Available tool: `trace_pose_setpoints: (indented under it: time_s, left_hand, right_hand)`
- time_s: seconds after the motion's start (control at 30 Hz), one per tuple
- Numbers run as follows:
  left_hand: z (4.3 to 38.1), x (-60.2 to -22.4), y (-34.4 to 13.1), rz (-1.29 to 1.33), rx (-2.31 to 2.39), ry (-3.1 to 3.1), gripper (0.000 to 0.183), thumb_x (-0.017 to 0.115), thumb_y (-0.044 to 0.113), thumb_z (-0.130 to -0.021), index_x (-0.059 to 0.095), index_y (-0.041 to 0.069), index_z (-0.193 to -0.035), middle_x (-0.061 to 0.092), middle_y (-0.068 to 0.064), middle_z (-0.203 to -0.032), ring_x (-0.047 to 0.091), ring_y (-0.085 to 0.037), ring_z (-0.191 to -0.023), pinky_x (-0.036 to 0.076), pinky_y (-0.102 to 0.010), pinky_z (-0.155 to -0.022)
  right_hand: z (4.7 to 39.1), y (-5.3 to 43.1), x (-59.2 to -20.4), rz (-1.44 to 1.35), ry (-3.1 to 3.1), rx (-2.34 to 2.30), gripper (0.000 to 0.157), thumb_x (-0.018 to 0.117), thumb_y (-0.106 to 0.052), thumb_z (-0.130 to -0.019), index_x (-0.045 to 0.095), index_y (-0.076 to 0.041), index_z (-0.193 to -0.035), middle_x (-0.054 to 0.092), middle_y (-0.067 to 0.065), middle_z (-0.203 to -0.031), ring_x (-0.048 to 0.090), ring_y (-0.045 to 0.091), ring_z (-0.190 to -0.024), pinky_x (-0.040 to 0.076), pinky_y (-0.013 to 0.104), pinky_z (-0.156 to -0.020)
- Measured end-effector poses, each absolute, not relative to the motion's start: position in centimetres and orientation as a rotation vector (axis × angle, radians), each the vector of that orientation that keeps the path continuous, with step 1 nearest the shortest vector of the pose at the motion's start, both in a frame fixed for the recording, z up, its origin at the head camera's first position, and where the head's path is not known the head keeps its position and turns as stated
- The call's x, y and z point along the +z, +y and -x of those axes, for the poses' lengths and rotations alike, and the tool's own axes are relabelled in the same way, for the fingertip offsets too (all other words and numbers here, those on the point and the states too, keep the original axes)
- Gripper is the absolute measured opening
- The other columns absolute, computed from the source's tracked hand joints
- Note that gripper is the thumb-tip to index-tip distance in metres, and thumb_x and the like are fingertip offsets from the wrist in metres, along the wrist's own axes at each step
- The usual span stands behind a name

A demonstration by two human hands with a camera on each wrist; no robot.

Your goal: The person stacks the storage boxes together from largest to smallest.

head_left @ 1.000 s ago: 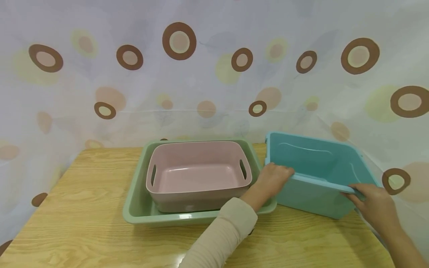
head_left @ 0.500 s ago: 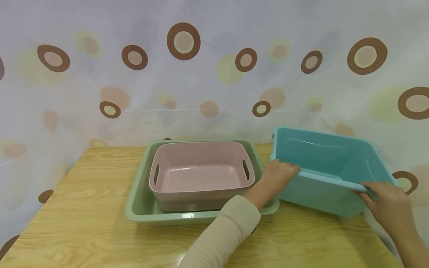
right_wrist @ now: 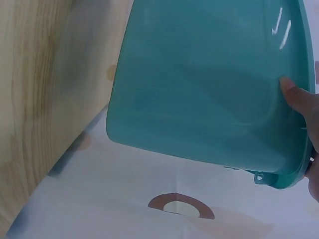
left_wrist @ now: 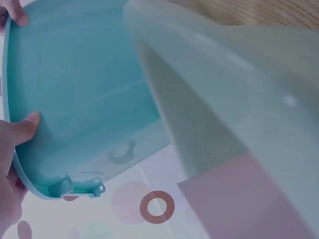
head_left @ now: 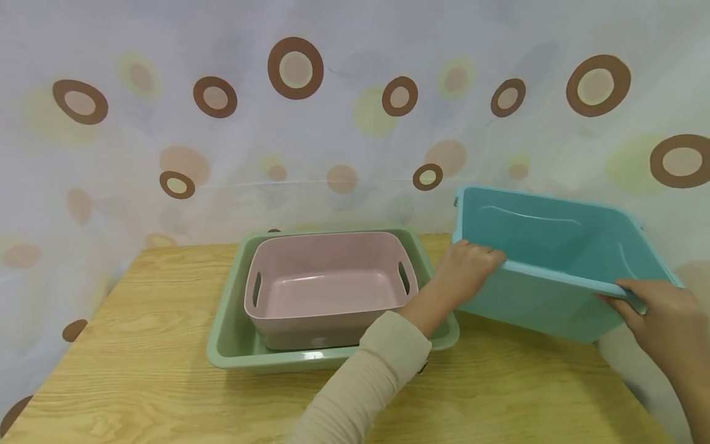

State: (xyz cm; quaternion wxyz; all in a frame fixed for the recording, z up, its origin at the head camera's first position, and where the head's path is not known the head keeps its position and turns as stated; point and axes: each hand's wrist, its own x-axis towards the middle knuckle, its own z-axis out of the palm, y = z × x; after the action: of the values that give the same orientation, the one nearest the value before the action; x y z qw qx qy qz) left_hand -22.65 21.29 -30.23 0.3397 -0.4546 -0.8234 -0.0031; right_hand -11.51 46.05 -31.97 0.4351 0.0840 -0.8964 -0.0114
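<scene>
A teal plastic storage bin (head_left: 532, 302) hangs tilted at the right of the head view, lifted over the table's right edge. My left hand (head_left: 468, 271) grips its near rim close to the left corner, thumb outside on the wall. At the rim's right end my right hand (head_left: 662, 308) holds the same bin, its thumb pressed flat on the outer side in the right wrist view. Left of the bin, a pink basket (head_left: 327, 333) with slot handles sits inside a larger green basin (head_left: 227, 333). My left forearm passes over the basin's right front corner.
The wooden table (head_left: 138, 345) bears the nested basin and basket in its middle. A patterned curtain (head_left: 344, 135) with brown rings hangs right behind the table and along its sides.
Both hands have raised the teal bin off the table and shifted it to the right. The basin and pink basket stay where they were on the table.
</scene>
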Motion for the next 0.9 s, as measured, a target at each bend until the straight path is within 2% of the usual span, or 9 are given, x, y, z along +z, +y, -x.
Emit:
trace_pose_setpoints:
  time_s: [0.27,0.37,0.47,0.63,0.8,0.83,0.87,0.9]
  left_hand:
    - [22.7,-29.6,21.0,1.198,-0.021,-2.124,0.023,0.052,0.016,-0.093,0.064,0.029,-0.107,0.067,0.020,-0.095,0.061,0.004,-0.080,0.031,-0.013,-0.057]
    - [22.8,-29.2,20.9,1.190,-0.018,-2.107,0.023,0.051,0.016,-0.093,0.064,0.029,-0.108,0.067,0.020,-0.096,0.061,0.004,-0.081,0.031,-0.013,-0.057]
    - [22.9,-28.9,20.8,1.174,0.004,-2.077,0.024,0.051,0.015,-0.093,0.064,0.030,-0.107,0.067,0.020,-0.095,0.060,0.002,-0.077,0.032,-0.012,-0.056]
    - [23.0,-28.4,20.6,1.147,0.032,-2.027,0.024,0.050,0.016,-0.094,0.066,0.031,-0.105,0.068,0.019,-0.094,0.057,0.000,-0.074,0.039,-0.011,-0.058]
    - [22.9,-28.0,20.4,1.161,0.018,-2.035,0.024,0.049,0.016,-0.094,0.065,0.029,-0.107,0.067,0.019,-0.097,0.057,-0.001,-0.076,0.039,-0.010,-0.061]
    - [22.9,-28.0,20.3,1.162,0.016,-2.033,0.024,0.049,0.016,-0.094,0.065,0.029,-0.107,0.067,0.019,-0.097,0.056,-0.001,-0.076,0.038,-0.010,-0.061]
    - [22.8,-28.0,20.3,1.162,0.013,-2.031,0.024,0.050,0.015,-0.094,0.065,0.029,-0.107,0.067,0.019,-0.096,0.056,-0.001,-0.076,0.038,-0.010,-0.060]
    - [22.8,-28.0,20.3,1.160,0.009,-2.028,0.024,0.050,0.015,-0.094,0.065,0.028,-0.106,0.067,0.019,-0.094,0.055,-0.001,-0.074,0.037,-0.011,-0.059]
  right_hand:
    - [11.5,45.8,-30.8,-0.293,-2.155,-0.065,0.082,0.028,-0.062,-0.087,0.065,0.010,-0.075,0.060,0.027,-0.060,0.052,0.039,-0.044,0.043,0.052,-0.049]
    - [11.7,46.0,-30.3,-0.323,-2.153,-0.077,0.080,0.028,-0.060,-0.088,0.065,0.009,-0.075,0.060,0.026,-0.060,0.052,0.039,-0.043,0.042,0.050,-0.047]
    - [11.9,46.3,-29.8,-0.355,-2.152,-0.085,0.079,0.028,-0.059,-0.089,0.066,0.008,-0.075,0.061,0.025,-0.059,0.052,0.038,-0.042,0.041,0.043,-0.044]
    - [12.1,46.1,-29.4,-0.372,-2.121,-0.060,0.080,0.029,-0.060,-0.089,0.066,0.010,-0.075,0.061,0.026,-0.060,0.054,0.041,-0.046,0.040,0.040,-0.050]
    - [12.2,46.0,-29.2,-0.360,-2.087,0.008,0.081,0.033,-0.061,-0.087,0.064,0.012,-0.073,0.060,0.028,-0.061,0.053,0.044,-0.051,0.036,0.030,-0.057]
    - [12.1,46.0,-29.2,-0.355,-2.085,0.027,0.081,0.033,-0.061,-0.086,0.064,0.013,-0.073,0.060,0.029,-0.061,0.052,0.043,-0.053,0.036,0.027,-0.059]
    - [12.1,46.0,-29.3,-0.350,-2.087,0.047,0.081,0.034,-0.061,-0.086,0.064,0.013,-0.073,0.060,0.029,-0.062,0.054,0.032,-0.052,0.035,0.022,-0.061]
    - [12.1,45.9,-29.3,-0.347,-2.087,0.060,0.081,0.034,-0.061,-0.086,0.064,0.013,-0.074,0.060,0.030,-0.063,0.054,0.032,-0.054,0.035,0.015,-0.064]
